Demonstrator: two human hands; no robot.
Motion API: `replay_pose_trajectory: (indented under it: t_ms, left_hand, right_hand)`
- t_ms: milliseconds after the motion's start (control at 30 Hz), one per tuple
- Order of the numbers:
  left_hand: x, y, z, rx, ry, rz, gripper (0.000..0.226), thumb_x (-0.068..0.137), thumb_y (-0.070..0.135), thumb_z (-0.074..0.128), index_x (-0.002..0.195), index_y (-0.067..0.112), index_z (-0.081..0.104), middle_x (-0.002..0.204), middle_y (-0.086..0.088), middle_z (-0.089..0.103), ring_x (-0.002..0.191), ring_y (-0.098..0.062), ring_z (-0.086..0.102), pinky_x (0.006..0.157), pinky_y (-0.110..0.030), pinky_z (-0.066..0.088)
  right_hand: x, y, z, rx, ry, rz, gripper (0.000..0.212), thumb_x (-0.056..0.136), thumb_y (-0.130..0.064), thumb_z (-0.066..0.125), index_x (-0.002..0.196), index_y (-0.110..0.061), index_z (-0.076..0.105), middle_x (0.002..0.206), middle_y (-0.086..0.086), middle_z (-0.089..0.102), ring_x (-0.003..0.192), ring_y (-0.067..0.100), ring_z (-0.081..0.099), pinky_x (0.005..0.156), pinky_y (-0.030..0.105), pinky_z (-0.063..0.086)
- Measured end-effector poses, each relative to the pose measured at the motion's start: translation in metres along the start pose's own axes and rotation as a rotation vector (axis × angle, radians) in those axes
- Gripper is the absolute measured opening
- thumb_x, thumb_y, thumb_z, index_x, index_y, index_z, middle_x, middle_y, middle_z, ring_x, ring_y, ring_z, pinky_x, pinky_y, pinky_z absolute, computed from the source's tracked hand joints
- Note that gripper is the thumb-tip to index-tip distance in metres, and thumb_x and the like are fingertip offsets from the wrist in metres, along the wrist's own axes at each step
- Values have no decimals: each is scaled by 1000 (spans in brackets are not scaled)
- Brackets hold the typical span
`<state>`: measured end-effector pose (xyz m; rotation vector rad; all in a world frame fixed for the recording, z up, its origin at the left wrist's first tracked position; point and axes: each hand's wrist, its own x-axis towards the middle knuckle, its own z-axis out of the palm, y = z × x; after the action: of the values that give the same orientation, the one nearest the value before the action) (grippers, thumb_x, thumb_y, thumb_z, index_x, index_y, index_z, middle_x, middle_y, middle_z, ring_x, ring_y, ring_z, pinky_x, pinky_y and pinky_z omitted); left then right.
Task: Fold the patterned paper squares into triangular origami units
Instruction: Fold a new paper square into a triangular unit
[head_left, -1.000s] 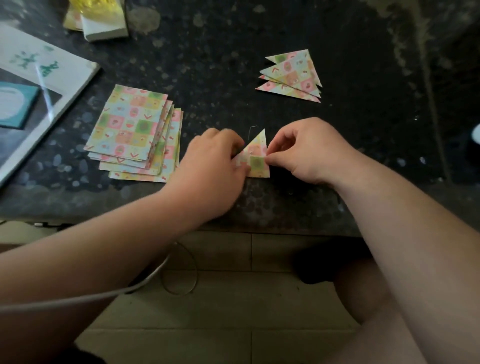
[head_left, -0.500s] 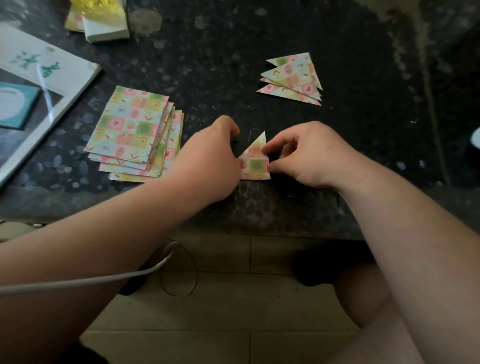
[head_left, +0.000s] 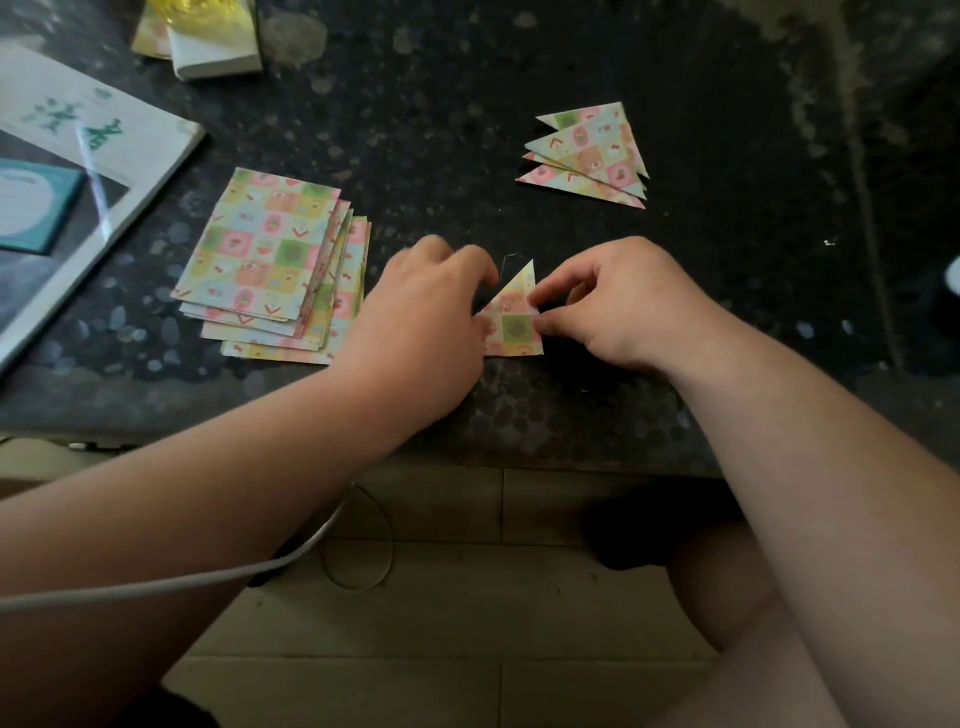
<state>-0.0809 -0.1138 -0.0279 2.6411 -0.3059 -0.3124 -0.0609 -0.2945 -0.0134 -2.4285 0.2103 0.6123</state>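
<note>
A small folded triangle of patterned paper (head_left: 511, 319) lies near the front edge of the dark speckled table (head_left: 467, 130), its point aimed away from me. My left hand (head_left: 421, 322) covers its left corner with curled fingers. My right hand (head_left: 618, 304) pinches its right edge between thumb and forefinger. To the left sits a stack of unfolded patterned squares (head_left: 270, 260). A pile of finished triangular units (head_left: 589, 150) lies at the back right.
An open booklet with a teal card (head_left: 78, 140) lies at the far left. A white box with yellow wrapping (head_left: 213, 36) stands at the back. A grey cable (head_left: 208, 577) hangs below the table edge over the tiled floor. My knee shows at the lower right.
My left hand has slid a little left off the triangle, baring more of the paper. My right hand's thumb and forefinger have closed on the right edge.
</note>
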Motion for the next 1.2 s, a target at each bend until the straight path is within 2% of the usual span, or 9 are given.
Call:
replay_pose_trajectory:
  t_ms: [100,167,233,300,567,700,867,1033,1200]
  left_hand:
    - [-23,5,11,285,100,297,29,88,22,68,117,16,69,120,-3,55,110,-25,46,89,-38,42]
    - [-43,9,19,354,18,351,55,90,46,59,130,8,65,133,-9,58,122,-30,49,100,-43,45]
    - [-57,13,23,418,-155,292,91,93,68,28,152,-1,40,158,-18,39,147,-32,33,119,-43,30]
    - [-62,16,23,447,-245,239,102,91,74,9,159,-2,12,168,-18,11,157,-30,6,126,-40,11]
    - [-62,29,22,494,-182,243,101,95,77,13,159,0,-1,169,-18,-6,157,-28,-9,120,-37,-10]
    - [-57,32,29,469,-228,183,106,93,79,17,159,-1,-1,168,-21,-7,156,-33,-11,128,-44,2]
    - [-51,37,41,521,-254,163,115,90,83,23,157,-3,-12,164,-30,-13,153,-46,-6,126,-54,7]
    - [-46,46,44,530,-257,145,124,82,90,26,159,-1,-6,165,-31,-9,149,-57,6,121,-64,16]
    - [-54,38,42,593,-310,182,140,70,98,29,154,0,-24,160,-31,-26,149,-55,-13,124,-60,3]
  right_hand:
    - [1,1,1,10,14,-4,13,85,-29,84,93,-37,78,78,-20,63,78,1,61,67,19,47]
    - [1,2,2,3,18,-13,13,85,-30,85,93,-37,78,76,-19,62,75,1,60,67,20,47]
    - [0,2,2,-11,25,-21,13,85,-30,84,94,-37,78,75,-20,61,75,0,60,66,18,46]
    - [1,3,3,-22,35,-29,15,86,-28,84,96,-37,79,74,-21,60,74,0,59,64,15,43]
    - [1,4,4,-16,42,-40,16,86,-28,83,98,-37,79,73,-20,60,71,0,59,60,14,40]
    - [2,5,4,-20,37,-44,15,85,-28,84,96,-37,79,73,-20,61,71,0,59,61,15,40]
    - [1,4,4,-20,41,-32,14,86,-30,83,97,-37,78,76,-20,62,74,0,60,62,15,42]
    - [-1,3,5,-16,29,-38,11,90,-31,80,99,-37,78,79,-19,62,79,1,61,68,18,46]
    - [-3,3,5,-6,30,-34,11,89,-31,80,97,-38,77,81,-19,63,79,1,62,65,15,45]
